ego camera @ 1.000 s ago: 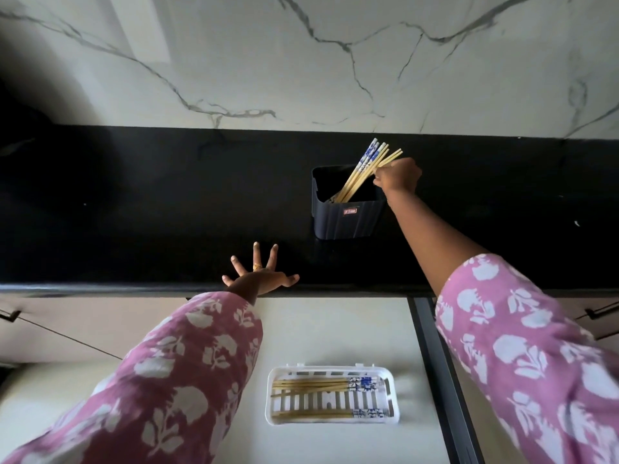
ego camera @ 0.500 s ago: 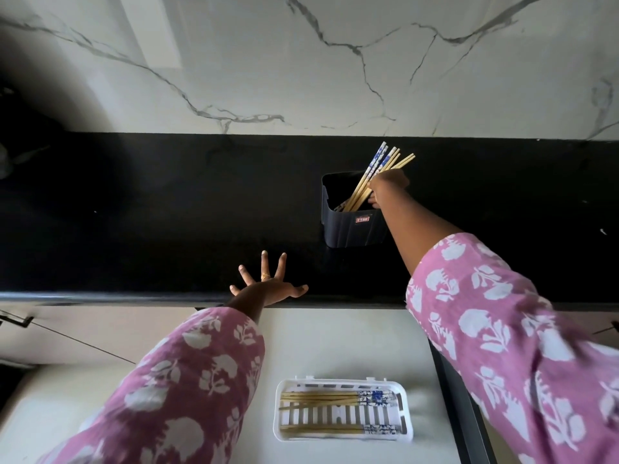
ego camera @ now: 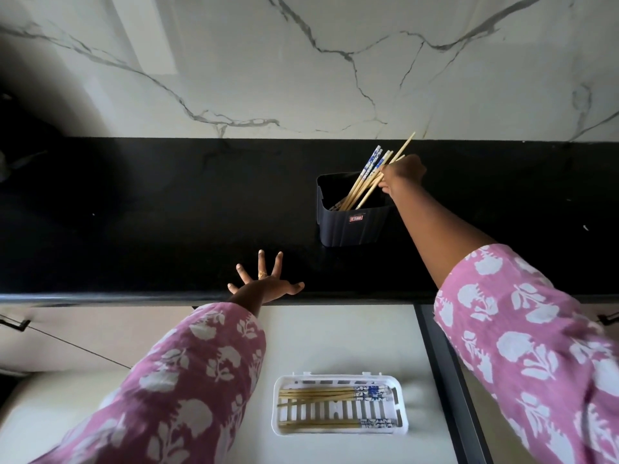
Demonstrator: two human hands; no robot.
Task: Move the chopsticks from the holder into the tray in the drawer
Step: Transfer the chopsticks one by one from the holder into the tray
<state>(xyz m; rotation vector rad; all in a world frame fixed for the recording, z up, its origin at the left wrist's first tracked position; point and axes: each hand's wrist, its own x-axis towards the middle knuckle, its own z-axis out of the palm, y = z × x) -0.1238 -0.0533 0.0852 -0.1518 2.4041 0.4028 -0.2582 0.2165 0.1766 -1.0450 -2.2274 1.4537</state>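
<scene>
A dark holder stands on the black counter and several bamboo chopsticks with blue-and-white ends lean out of it to the right. My right hand is closed around one chopstick, which sticks up higher than the rest. My left hand rests flat on the counter's front edge with its fingers spread. Below, in the open drawer, lies a white slotted tray that holds several chopsticks laid lengthwise.
The black counter runs across the view under a white marble wall. The drawer's dark right rail lies beside the tray. Cabinet handles show at the far left and far right.
My right hand has closed on one chopstick and drawn it up and out past the others. The left hand stays on the counter's edge.
</scene>
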